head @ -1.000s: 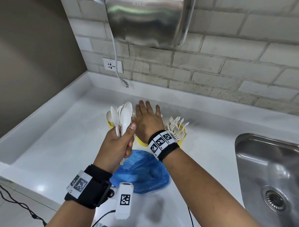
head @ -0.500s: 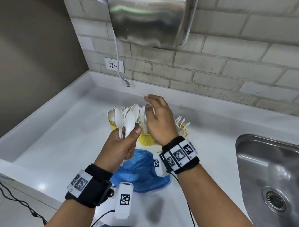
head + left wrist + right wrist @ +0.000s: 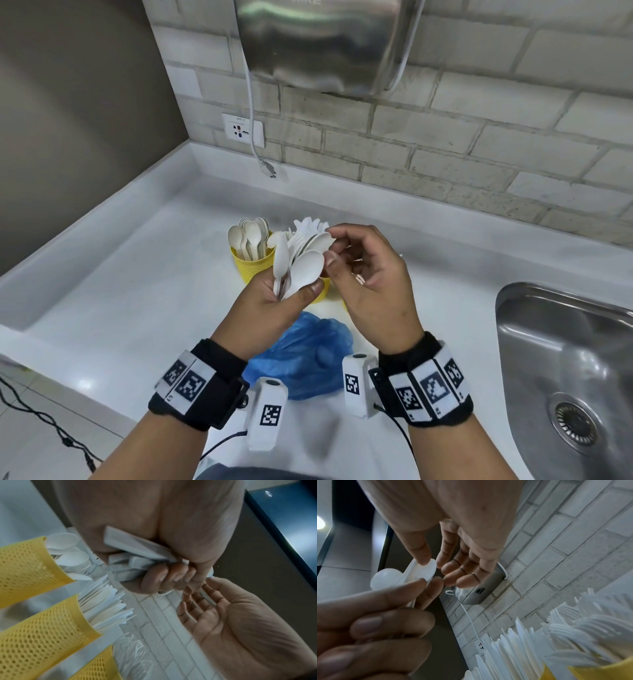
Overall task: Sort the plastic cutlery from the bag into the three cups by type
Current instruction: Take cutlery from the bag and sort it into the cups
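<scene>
My left hand (image 3: 291, 294) grips a bundle of white plastic spoons (image 3: 301, 263) by their handles (image 3: 135, 555), bowls up, in front of the cups. My right hand (image 3: 359, 263) is at the bundle's top, and its thumb (image 3: 423, 557) and forefinger pinch the bowl of one spoon (image 3: 426, 570). Three yellow mesh cups stand behind. The left cup (image 3: 251, 270) holds spoons, the middle cup (image 3: 42, 628) knives, the right cup (image 3: 97, 669) forks. In the head view my hands hide most of the middle and right cups. The blue bag (image 3: 308, 356) lies crumpled on the counter below my wrists.
A steel sink (image 3: 565, 359) is sunk into the white counter (image 3: 120, 291) at the right. A metal hand dryer (image 3: 325, 44) hangs on the brick wall, with a socket (image 3: 243, 130) and a dangling cable beneath. A brown wall bounds the left.
My right hand has left the cups and come back to the spoon bundle, its palm now turned toward it. My left hand has carried the bundle a little to the right.
</scene>
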Demonstrator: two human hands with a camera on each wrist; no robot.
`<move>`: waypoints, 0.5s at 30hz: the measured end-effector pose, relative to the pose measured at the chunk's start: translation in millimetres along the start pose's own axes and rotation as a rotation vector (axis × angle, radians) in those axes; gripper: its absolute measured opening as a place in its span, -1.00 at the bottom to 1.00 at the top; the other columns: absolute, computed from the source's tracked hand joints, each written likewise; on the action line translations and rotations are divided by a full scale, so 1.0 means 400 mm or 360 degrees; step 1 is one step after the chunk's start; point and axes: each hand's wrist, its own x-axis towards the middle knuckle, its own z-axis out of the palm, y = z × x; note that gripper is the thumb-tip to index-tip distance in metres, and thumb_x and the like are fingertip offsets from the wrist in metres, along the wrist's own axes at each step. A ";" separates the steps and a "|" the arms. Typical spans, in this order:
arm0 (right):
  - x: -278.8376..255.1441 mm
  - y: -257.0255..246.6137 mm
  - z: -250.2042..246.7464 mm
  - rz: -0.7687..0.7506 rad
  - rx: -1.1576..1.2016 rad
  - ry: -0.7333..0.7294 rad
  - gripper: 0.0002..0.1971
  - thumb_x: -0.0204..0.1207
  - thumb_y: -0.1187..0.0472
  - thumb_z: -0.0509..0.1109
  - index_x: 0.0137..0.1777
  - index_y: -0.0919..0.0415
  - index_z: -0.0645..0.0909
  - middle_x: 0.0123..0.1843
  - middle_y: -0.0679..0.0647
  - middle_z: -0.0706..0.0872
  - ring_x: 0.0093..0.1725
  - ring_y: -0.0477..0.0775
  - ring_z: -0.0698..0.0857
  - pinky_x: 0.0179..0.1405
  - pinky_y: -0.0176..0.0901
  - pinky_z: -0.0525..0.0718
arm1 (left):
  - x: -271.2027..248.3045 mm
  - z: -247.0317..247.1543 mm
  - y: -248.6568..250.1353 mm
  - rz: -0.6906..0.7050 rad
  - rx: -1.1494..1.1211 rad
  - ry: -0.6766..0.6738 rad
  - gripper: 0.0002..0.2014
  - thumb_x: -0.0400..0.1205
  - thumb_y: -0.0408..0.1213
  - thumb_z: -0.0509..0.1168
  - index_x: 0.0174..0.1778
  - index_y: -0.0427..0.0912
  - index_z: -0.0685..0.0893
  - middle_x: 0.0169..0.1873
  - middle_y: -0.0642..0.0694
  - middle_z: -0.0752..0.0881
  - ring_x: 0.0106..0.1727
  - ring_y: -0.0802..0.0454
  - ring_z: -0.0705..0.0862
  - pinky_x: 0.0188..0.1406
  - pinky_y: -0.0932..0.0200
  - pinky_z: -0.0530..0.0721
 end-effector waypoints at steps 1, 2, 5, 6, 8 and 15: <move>-0.004 -0.001 -0.002 -0.0025 0.0003 0.0016 -0.78 0.59 0.34 0.46 0.20 0.15 0.71 0.01 0.16 0.72 -0.09 0.05 0.73 -0.02 -0.09 0.73 | -0.002 0.004 0.002 0.0023 0.0049 0.0009 -0.81 0.72 -0.35 0.38 -0.13 0.06 0.69 -0.51 0.27 0.68 -0.43 0.35 0.62 -0.32 0.51 0.51; -0.007 -0.001 -0.004 -0.0046 0.0006 0.0038 -0.80 0.59 0.34 0.46 0.16 0.13 0.71 0.00 0.15 0.74 -0.08 0.08 0.74 -0.02 -0.05 0.75 | -0.004 0.006 0.005 0.0042 0.0089 0.0013 -0.86 0.70 -0.34 0.40 0.01 0.03 0.73 -0.35 0.32 0.77 -0.27 0.40 0.70 -0.19 0.52 0.57; -0.016 -0.002 -0.009 -0.0080 0.0028 0.0112 -0.82 0.58 0.34 0.48 0.03 0.02 0.70 -0.05 -0.01 0.79 -0.10 0.02 0.77 -0.04 -0.16 0.71 | -0.008 0.010 0.004 0.0095 0.0162 0.0069 -0.72 0.65 -0.33 0.48 0.23 0.05 0.76 0.01 0.27 0.85 0.07 0.34 0.78 0.06 0.47 0.62; -0.019 -0.002 -0.009 -0.0083 0.0038 0.0121 -0.80 0.58 0.35 0.48 0.02 -0.01 0.69 -0.07 -0.06 0.79 -0.10 0.00 0.78 -0.03 -0.19 0.71 | -0.009 0.012 0.007 0.0108 0.0172 0.0090 -0.70 0.64 -0.34 0.50 0.23 0.08 0.76 0.03 0.26 0.86 0.08 0.33 0.78 0.06 0.47 0.63; -0.026 0.001 -0.010 -0.0082 0.0054 0.0123 -0.79 0.59 0.35 0.49 0.01 -0.02 0.69 -0.09 -0.08 0.79 -0.10 0.01 0.78 -0.03 -0.13 0.72 | -0.010 0.015 0.009 0.0154 0.0161 0.0129 -0.66 0.61 -0.38 0.52 0.19 0.14 0.75 0.01 0.29 0.85 0.06 0.35 0.78 0.03 0.49 0.63; -0.036 0.003 -0.019 -0.0067 0.0078 0.0087 -0.77 0.61 0.31 0.48 0.01 -0.11 0.70 -0.06 -0.05 0.80 -0.07 0.10 0.80 -0.01 0.01 0.74 | -0.014 0.019 0.021 0.0222 0.0200 0.0160 -0.60 0.57 -0.39 0.56 0.14 0.23 0.70 -0.06 0.43 0.82 0.02 0.42 0.76 -0.01 0.55 0.59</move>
